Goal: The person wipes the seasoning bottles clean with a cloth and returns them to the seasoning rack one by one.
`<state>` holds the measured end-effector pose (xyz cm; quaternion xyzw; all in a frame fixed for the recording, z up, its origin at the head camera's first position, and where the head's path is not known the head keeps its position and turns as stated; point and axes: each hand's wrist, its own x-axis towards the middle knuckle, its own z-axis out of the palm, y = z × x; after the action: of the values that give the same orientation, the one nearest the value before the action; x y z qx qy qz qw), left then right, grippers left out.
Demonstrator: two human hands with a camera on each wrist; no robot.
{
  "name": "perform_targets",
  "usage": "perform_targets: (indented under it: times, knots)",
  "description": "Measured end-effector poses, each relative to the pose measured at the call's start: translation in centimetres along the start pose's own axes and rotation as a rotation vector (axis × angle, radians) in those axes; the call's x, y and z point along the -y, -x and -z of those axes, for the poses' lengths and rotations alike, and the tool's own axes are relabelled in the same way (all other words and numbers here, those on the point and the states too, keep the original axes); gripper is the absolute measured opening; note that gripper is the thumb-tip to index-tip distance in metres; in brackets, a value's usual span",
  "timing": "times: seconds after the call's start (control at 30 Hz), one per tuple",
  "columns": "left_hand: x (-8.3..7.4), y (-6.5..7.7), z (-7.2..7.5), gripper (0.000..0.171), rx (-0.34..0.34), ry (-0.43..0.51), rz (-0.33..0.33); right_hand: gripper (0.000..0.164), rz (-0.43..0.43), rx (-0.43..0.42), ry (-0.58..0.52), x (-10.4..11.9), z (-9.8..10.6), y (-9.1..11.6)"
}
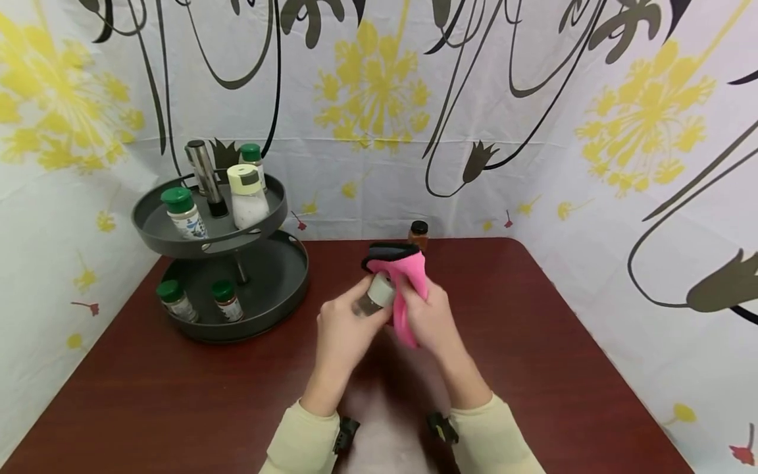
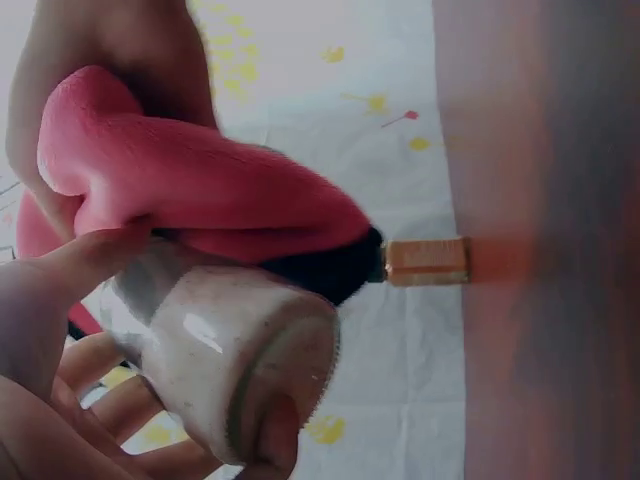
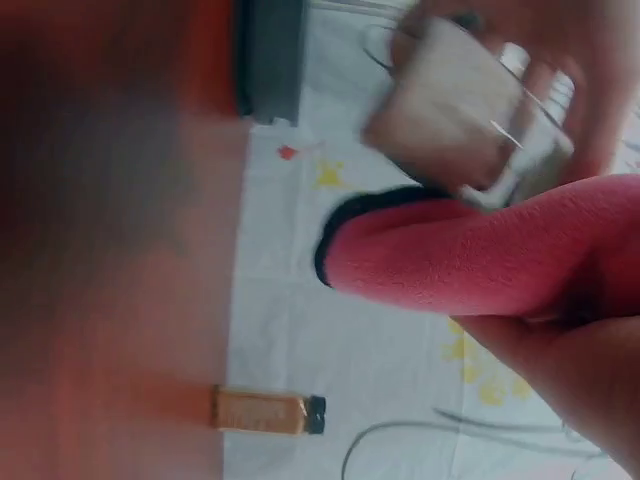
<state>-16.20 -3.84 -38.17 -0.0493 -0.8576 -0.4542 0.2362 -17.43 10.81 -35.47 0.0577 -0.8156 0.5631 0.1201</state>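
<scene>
**Jar (image 1: 379, 292) and pink cloth (image 1: 413, 266) meet mid-frame**

Two pale sleeves (image 1: 304, 438) enter at bottom centre. Above them, the left hand (image 1: 343, 332) has its fingers clamped round the tilted clear jar, its whitish cap toward the upper right. Just right of it, the right hand (image 1: 437, 321) grips the folded, dark-edged cloth between thumb and fingers, the cloth against the jar. Left of centre, a dark two-tier tray (image 1: 275, 280) bears green-capped bottles (image 1: 227, 301) on both levels. Farther back, a black-capped bottle (image 1: 418, 236) stands near the table's (image 1: 533, 368) far edge, before a flower-patterned sheet (image 1: 367, 191).
</scene>
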Motion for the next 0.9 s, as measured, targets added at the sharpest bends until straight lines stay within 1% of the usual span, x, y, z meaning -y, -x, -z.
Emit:
perform_targets:
  times: [0.03, 0.07, 0.1, 0.13, 0.2, 0.23, 0.27, 0.3, 0.33, 0.4, 0.43, 0.47, 0.5, 0.53, 0.57, 0.6, 0.63, 0.67, 0.7, 0.73, 0.77, 0.8, 0.83, 0.87, 0.9]
  knots:
    - [0.2, 0.0, 0.1, 0.031, 0.004, 0.004, 0.014, 0.019, 0.04, -0.004, 0.053, -0.2, -0.2, 0.4]
    - [0.5, 0.1, 0.0, 0.024, 0.008, -0.008, 0.015, 0.018, 0.104, 0.007, 0.116, -0.3, -0.4, 0.9]
    - [0.8, 0.3, 0.0, 0.014, 0.007, -0.032, -0.004, 0.02, 0.185, 0.023, 0.189, -0.3, -0.6, 1.4]
    - [1.0, 0.5, -0.2, 0.008, 0.011, -0.062, -0.03, 0.024, 0.281, 0.037, 0.266, -0.3, -0.7, 1.9]
    - [1.4, 1.1, -0.6, 0.01, 0.013, -0.105, -0.087, 0.038, 0.462, 0.044, 0.404, 0.1, -0.8, 2.2]
    - [1.4, 1.2, -0.7, 0.011, 0.011, -0.109, -0.105, 0.044, 0.536, 0.039, 0.437, 0.3, -0.9, 2.2]
    - [1.3, 1.4, -0.9, 0.011, 0.008, -0.113, -0.115, 0.046, 0.566, 0.054, 0.44, 0.6, -0.8, 2.0]
    - [1.1, 1.4, -0.9, 0.011, 0.014, -0.107, -0.114, 0.044, 0.55, 0.063, 0.428, 0.9, -0.6, 1.8]
    - [0.9, 1.4, -0.9, 0.012, 0.022, -0.094, -0.108, 0.039, 0.509, 0.067, 0.396, 1.1, -0.4, 1.5]
    - [0.4, 1.0, -0.7, 0.014, 0.022, -0.042, -0.091, 0.023, 0.367, 0.057, 0.288, 1.4, 0.1, 0.8]
    - [0.2, 0.8, -0.4, 0.012, 0.031, -0.017, -0.068, 0.016, 0.281, 0.045, 0.218, 1.3, 0.3, 0.5]
    - [0.1, 0.6, -0.2, 0.01, 0.029, 0.007, -0.048, 0.013, 0.192, 0.026, 0.164, 1.2, 0.5, 0.4]
    - [0.0, 0.4, 0.1, 0.013, 0.028, 0.027, -0.036, 0.016, 0.119, 0.003, 0.119, 1.0, 0.6, 0.4]
    - [0.0, 0.3, 0.4, 0.023, 0.022, 0.045, -0.028, 0.021, 0.086, -0.016, 0.093, 0.7, 0.6, 0.5]
    - [-0.1, 0.1, 0.6, 0.036, 0.015, 0.062, -0.012, 0.025, 0.079, -0.033, 0.089, 0.5, 0.6, 0.7]
    - [-0.1, 0.0, 0.7, 0.042, 0.007, 0.071, -0.002, 0.021, 0.106, -0.047, 0.116, 0.4, 0.4, 1.0]
    - [-0.1, 0.0, 0.7, 0.04, 0.003, 0.069, 0.0, 0.018, 0.164, -0.058, 0.159, 0.3, 0.2, 1.4]
    - [-0.1, 0.0, 0.7, 0.03, -0.009, 0.047, -0.016, 0.018, 0.244, -0.071, 0.216, 0.2, 0.0, 1.8]
    - [0.0, 0.0, 0.6, 0.018, -0.021, 0.021, -0.034, 0.023, 0.336, -0.075, 0.277, 0.3, -0.2, 2.2]
    - [0.1, 0.2, 0.4, 0.008, -0.034, -0.009, -0.069, 0.03, 0.437, -0.083, 0.34, 0.5, -0.4, 2.5]
    - [0.2, 0.3, 0.2, 0.003, -0.042, -0.035, -0.102, 0.038, 0.521, -0.085, 0.393, 0.8, -0.6, 2.6]
    - [0.2, 0.5, 0.0, 0.006, -0.051, -0.059, -0.135, 0.044, 0.583, -0.081, 0.433, 1.1, -0.6, 2.6]
    - [0.2, 0.6, -0.2, 0.008, -0.057, -0.073, -0.161, 0.046, 0.625, -0.074, 0.454, 1.5, -0.6, 2.3]
    - [0.1, 0.7, -0.4, 0.008, -0.064, -0.084, -0.178, 0.045, 0.622, -0.052, 0.448, 1.9, -0.4, 1.9]
    - [0.0, 0.7, -0.6, 0.008, -0.058, -0.069, -0.183, 0.039, 0.584, -0.024, 0.428, 2.3, -0.1, 1.4]
